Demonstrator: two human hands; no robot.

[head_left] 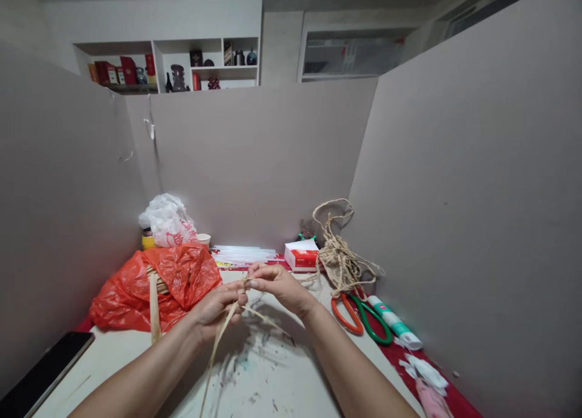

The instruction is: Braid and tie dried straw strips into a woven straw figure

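Observation:
Over the middle of the table, my left hand [220, 309] is closed around pale, dried straw-like strips [218, 339]. The strips trail down toward me and off to the right below the fingers. Fingertips of my right hand [277, 285] pinch the same strips at the upper end, touching my left fingers. Exactly how the strips cross between the fingertips is too small to make out. To the left, a red plastic bag [122, 291] holds more straw-coloured material, and one broad pale strip [154, 309] hangs out of it.
A coil of twisted straw cord [339, 260] lies at the back right, beside scissors with orange and green handles [370, 321] and a white-and-teal tube [395, 324]. A red-and-white box [302, 256] and clear sticks [245, 254] line the back. A phone [50, 369] lies left. Grey partitions [254, 157] enclose the table.

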